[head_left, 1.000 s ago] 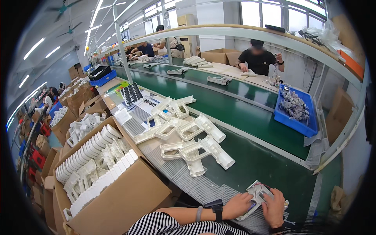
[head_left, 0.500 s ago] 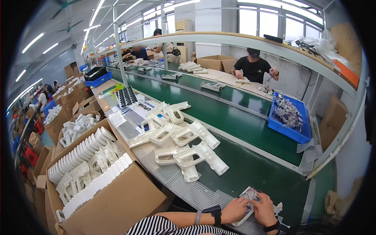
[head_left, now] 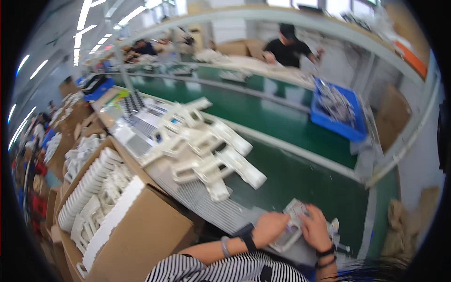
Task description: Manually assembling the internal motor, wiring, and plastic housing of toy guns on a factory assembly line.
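Observation:
A white, gun-shaped plastic housing shell (head_left: 285,243) lies on the near end of the bench, its looped handle toward me. My left hand (head_left: 271,229) presses on it from the left, fingers closed at its upper part. From the right, my right hand (head_left: 315,228) grips the same shell, its fingers bent over the inside. Small parts inside, perhaps with thin wires, are too blurred to make out. Further left on the bench is a loose pile of similar white shells (head_left: 217,165), several of them overlapping.
A cardboard box (head_left: 141,230) packed with white parts stands at my left. Beyond the bench runs a green conveyor (head_left: 253,113) under a metal frame. A blue bin (head_left: 345,129) of small wired parts sits at its right end. Across it a person (head_left: 286,49) in black works.
The view has tilted and blurred, so the bench and pile appear higher and further left. Both hands stay on the shell; my left hand has shifted slightly off its inside.

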Tool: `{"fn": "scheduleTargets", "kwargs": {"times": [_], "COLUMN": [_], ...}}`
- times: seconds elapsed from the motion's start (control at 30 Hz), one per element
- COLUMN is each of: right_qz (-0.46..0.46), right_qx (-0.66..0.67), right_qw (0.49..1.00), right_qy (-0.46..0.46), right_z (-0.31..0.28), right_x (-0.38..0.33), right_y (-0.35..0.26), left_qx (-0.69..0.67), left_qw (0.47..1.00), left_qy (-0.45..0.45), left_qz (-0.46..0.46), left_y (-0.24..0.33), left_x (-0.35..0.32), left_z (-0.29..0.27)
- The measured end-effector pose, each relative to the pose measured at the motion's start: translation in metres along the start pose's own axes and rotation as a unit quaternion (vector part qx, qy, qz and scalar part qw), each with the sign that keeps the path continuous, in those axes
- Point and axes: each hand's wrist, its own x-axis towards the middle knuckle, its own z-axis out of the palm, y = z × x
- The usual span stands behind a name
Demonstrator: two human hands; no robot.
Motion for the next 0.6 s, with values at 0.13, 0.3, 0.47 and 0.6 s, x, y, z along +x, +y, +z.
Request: {"fn": "scheduleTargets", "kwargs": {"times": [0.13, 0.3, 0.47, 0.6], "right_qz": [-0.023, 0.014, 0.001, -0.015], "right_qx": [0.031, 0.008, -0.004, 0.0], "right_qw": [0.999, 0.999, 1.0, 0.999], "right_qy": [-0.009, -0.04, -0.021, -0.038], "right_z": [0.0, 0.01, 0.009, 0.015], "right_x": [0.025, 0.028, 0.025, 0.026], "right_y": [-0.005, -0.001, -0.001, 0.0], "left_qx": [0.059, 0.09, 0.104, 0.122], "left_qw": [0.998, 0.993, 0.992, 0.989], "left_qy": [-0.036, -0.072, -0.036, -0.021], "left_qz": [-0.006, 0.023, 0.062, 0.075], "left_y": [-0.012, -0.011, -0.007, 0.004], "left_x": [-0.016, -0.021, -0.02, -0.021], "left_z": [-0.019, -0.02, -0.014, -0.009]}}
